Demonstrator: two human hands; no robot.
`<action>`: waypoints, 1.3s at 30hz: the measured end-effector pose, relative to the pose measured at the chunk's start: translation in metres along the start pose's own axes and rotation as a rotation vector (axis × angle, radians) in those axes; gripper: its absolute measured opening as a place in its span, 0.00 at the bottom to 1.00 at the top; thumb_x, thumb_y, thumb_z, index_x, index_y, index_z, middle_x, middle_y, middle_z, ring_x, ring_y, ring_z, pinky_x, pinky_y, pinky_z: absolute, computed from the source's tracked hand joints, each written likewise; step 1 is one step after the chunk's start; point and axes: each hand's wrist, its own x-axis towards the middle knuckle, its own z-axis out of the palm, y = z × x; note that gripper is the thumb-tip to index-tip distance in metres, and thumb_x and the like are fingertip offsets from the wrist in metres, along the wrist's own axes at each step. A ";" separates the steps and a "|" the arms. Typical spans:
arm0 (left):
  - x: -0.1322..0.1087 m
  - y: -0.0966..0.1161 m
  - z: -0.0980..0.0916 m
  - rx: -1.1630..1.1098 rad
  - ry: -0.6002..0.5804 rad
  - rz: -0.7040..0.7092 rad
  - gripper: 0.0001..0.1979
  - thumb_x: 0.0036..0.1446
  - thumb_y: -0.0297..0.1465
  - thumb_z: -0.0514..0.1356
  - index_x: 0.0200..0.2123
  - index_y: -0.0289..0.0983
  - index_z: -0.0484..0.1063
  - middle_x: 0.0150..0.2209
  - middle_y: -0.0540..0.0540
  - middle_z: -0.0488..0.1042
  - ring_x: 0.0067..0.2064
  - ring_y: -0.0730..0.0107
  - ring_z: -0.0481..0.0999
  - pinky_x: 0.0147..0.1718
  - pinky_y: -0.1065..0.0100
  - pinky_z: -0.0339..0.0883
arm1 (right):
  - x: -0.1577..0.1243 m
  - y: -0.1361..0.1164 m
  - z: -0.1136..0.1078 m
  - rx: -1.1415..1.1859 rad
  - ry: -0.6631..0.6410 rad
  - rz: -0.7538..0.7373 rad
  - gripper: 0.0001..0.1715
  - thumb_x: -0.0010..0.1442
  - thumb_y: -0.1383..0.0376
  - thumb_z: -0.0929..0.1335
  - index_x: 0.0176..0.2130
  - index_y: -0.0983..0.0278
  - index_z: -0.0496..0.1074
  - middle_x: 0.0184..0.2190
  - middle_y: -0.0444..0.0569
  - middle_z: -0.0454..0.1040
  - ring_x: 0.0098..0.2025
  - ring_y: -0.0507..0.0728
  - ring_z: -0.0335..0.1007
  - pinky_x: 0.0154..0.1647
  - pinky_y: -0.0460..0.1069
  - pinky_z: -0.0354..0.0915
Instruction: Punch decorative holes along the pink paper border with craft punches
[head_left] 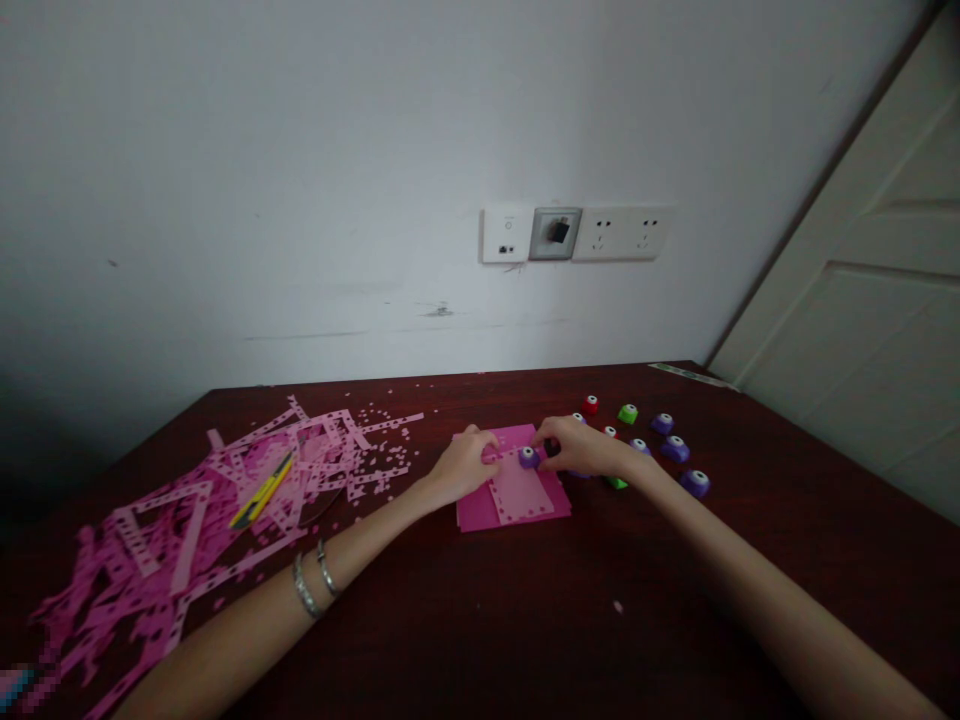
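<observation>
A light pink sheet of paper (523,492) with punched holes along its edges lies at an angle over a stack of darker pink paper (474,512). At its upper left edge, my left hand (463,466) is closed, thumb and fingers on the sheet. A small purple craft punch (528,457) with a white-ringed top sits at the sheet's upper edge. Curled fingers of my right hand (576,446) close on this punch from the right. Shadow darkens the gap between those fingers, so their exact contact is hard to see.
More craft punches (676,449) in purple, green and red stand right of the paper, some partly behind my right hand. Pink paper strips and scraps (191,525) heap up on the left, with a yellow utility knife (262,491) on top. Behind the table is a wall with sockets (625,233).
</observation>
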 end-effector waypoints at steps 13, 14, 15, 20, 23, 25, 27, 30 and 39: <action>0.026 0.004 -0.021 -0.211 -0.131 -0.119 0.19 0.53 0.42 0.53 0.21 0.33 0.70 0.18 0.50 0.65 0.20 0.78 0.60 0.21 0.72 0.52 | 0.010 0.002 -0.018 0.467 -0.279 0.344 0.23 0.47 0.51 0.68 0.18 0.69 0.70 0.15 0.46 0.69 0.13 0.45 0.53 0.13 0.43 0.48; 0.029 0.004 -0.021 -0.249 -0.182 -0.161 0.20 0.52 0.44 0.53 0.22 0.33 0.70 0.18 0.51 0.65 0.19 0.79 0.59 0.19 0.72 0.50 | 0.014 0.004 -0.016 0.460 -0.302 0.352 0.23 0.47 0.51 0.67 0.18 0.69 0.70 0.15 0.46 0.68 0.13 0.45 0.52 0.13 0.43 0.48; 0.031 0.005 -0.022 -0.290 -0.228 -0.194 0.21 0.51 0.46 0.54 0.23 0.33 0.70 0.18 0.51 0.65 0.18 0.80 0.59 0.18 0.72 0.49 | 0.017 0.005 -0.015 0.446 -0.317 0.359 0.24 0.47 0.51 0.67 0.18 0.69 0.70 0.14 0.45 0.68 0.12 0.45 0.52 0.13 0.43 0.47; 0.036 0.015 -0.026 -0.420 -0.398 -0.242 0.25 0.45 0.52 0.57 0.24 0.33 0.72 0.19 0.49 0.66 0.17 0.83 0.55 0.17 0.73 0.44 | 0.026 0.001 -0.016 0.359 -0.375 0.404 0.21 0.47 0.53 0.68 0.18 0.68 0.69 0.12 0.42 0.64 0.12 0.45 0.50 0.13 0.43 0.45; 0.042 0.017 -0.026 -0.445 -0.511 -0.269 0.27 0.40 0.53 0.60 0.24 0.32 0.73 0.19 0.49 0.66 0.17 0.84 0.52 0.16 0.73 0.41 | 0.028 -0.008 -0.021 0.349 -0.432 0.451 0.19 0.47 0.55 0.69 0.17 0.69 0.68 0.12 0.41 0.63 0.13 0.45 0.51 0.14 0.43 0.47; 0.048 0.015 -0.023 -0.457 -0.586 -0.286 0.25 0.39 0.51 0.62 0.24 0.31 0.73 0.19 0.50 0.65 0.17 0.84 0.52 0.16 0.73 0.40 | 0.029 -0.014 -0.024 0.361 -0.469 0.470 0.19 0.48 0.57 0.69 0.17 0.69 0.67 0.11 0.40 0.62 0.13 0.45 0.52 0.15 0.43 0.48; 0.054 0.012 -0.019 -0.469 -0.649 -0.307 0.22 0.40 0.48 0.63 0.23 0.31 0.73 0.19 0.49 0.65 0.16 0.84 0.51 0.16 0.73 0.38 | 0.032 -0.017 -0.025 0.358 -0.510 0.474 0.19 0.50 0.59 0.68 0.16 0.69 0.67 0.11 0.41 0.62 0.14 0.45 0.52 0.16 0.42 0.51; 0.063 0.008 -0.014 -0.496 -0.715 -0.334 0.16 0.40 0.41 0.65 0.22 0.32 0.73 0.18 0.50 0.65 0.16 0.85 0.50 0.15 0.73 0.38 | 0.038 -0.018 -0.024 0.333 -0.592 0.494 0.16 0.52 0.65 0.66 0.18 0.70 0.68 0.14 0.43 0.66 0.16 0.46 0.58 0.20 0.42 0.57; 0.069 0.009 -0.008 -0.489 -0.723 -0.354 0.06 0.44 0.30 0.61 0.20 0.33 0.72 0.17 0.52 0.63 0.15 0.85 0.50 0.14 0.75 0.39 | 0.049 -0.022 -0.018 0.271 -0.601 0.575 0.12 0.52 0.72 0.65 0.19 0.70 0.67 0.16 0.45 0.68 0.20 0.49 0.66 0.25 0.43 0.63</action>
